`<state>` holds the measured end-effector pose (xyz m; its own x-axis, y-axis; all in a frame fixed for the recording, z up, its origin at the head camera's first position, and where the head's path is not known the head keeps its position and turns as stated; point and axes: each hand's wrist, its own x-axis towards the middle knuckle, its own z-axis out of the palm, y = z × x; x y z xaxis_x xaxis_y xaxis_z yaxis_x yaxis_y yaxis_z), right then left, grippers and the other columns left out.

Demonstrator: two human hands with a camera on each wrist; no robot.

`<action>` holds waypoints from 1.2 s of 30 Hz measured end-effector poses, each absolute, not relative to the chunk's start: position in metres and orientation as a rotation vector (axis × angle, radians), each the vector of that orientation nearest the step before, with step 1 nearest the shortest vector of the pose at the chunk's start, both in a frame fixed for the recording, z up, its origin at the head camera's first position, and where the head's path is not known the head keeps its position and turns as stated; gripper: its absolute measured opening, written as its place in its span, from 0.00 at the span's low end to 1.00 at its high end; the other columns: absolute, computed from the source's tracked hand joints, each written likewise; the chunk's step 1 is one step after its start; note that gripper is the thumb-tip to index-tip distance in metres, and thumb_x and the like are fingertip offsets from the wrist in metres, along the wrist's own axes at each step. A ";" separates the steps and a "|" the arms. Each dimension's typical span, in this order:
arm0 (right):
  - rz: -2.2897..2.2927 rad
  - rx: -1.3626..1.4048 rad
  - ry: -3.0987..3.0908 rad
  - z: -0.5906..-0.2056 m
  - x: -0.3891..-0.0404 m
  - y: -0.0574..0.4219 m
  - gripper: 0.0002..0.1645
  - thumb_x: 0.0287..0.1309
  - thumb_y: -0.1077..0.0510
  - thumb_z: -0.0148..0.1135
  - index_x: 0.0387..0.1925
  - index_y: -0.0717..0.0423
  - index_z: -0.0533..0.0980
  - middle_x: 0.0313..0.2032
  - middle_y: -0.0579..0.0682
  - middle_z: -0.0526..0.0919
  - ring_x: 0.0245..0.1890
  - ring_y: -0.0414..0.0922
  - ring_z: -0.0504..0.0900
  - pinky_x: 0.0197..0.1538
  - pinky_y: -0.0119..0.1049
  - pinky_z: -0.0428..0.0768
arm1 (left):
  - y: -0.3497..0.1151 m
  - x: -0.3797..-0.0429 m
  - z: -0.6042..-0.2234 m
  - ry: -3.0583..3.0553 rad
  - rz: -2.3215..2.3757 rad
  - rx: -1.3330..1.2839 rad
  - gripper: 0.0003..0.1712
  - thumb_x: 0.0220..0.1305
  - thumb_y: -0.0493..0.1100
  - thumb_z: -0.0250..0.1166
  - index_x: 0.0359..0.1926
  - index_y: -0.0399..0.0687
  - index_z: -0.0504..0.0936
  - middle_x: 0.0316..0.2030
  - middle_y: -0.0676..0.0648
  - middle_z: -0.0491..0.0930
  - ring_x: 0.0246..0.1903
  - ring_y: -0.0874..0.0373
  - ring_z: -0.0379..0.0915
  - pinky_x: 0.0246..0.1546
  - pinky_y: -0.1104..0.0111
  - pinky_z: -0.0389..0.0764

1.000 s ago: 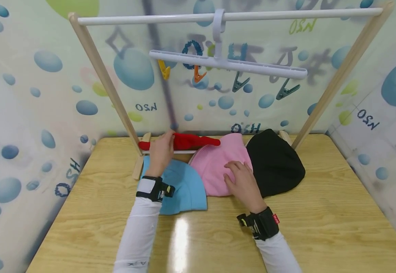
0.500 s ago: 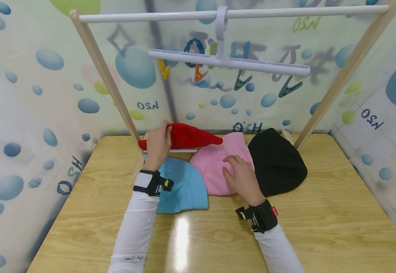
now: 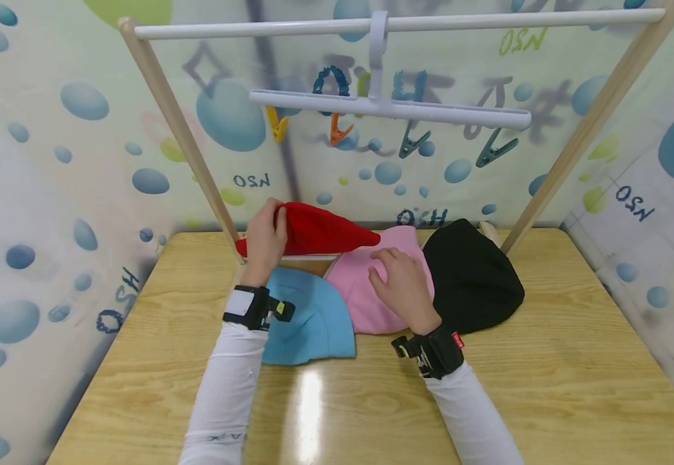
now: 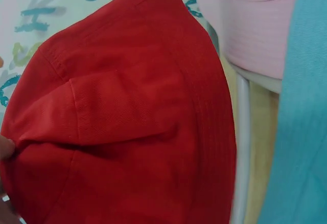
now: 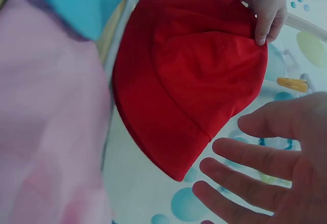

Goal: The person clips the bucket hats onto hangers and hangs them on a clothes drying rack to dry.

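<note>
My left hand pinches the crown of a red bucket hat and holds it up behind the other hats. In the left wrist view, the red hat hangs with its brim toward the table side and a fold at the pinched spot. My right hand hovers over a pink hat, fingers spread and holding nothing. From the right wrist view, the fingers point toward the red hat, apart from it. A blue bucket hat lies below my left hand; a black hat lies at right.
A wooden rack with a white top bar stands at the table's back. From it hangs a white hanger with a yellow clip, an orange clip and two dark green clips. The wooden table extends in front.
My left hand has lifted the red hat up from the back of the table, and more of it shows. My right hand has shifted slightly up and left. The hanger has tilted a little.
</note>
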<state>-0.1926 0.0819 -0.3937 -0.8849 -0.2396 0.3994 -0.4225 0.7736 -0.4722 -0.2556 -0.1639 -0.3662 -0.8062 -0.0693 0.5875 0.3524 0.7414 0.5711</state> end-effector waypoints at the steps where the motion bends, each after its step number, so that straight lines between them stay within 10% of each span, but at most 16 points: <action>1: 0.817 0.516 -2.648 -0.391 -0.193 0.080 0.17 0.54 0.55 0.58 0.45 0.58 0.76 0.47 0.58 0.81 0.47 0.54 0.77 0.50 0.55 0.73 | -0.165 -0.256 -0.365 -2.339 -0.943 -0.205 0.12 0.68 0.44 0.51 0.43 0.40 0.73 0.39 0.37 0.81 0.34 0.48 0.74 0.37 0.55 0.81; 36: 0.863 0.897 -2.572 -0.362 -0.268 0.012 0.11 0.57 0.58 0.54 0.40 0.59 0.76 0.34 0.54 0.82 0.26 0.43 0.77 0.32 0.34 0.81 | -0.197 -0.238 -0.340 -2.337 -1.198 0.126 0.12 0.61 0.41 0.55 0.43 0.39 0.71 0.31 0.38 0.78 0.30 0.51 0.69 0.29 0.66 0.75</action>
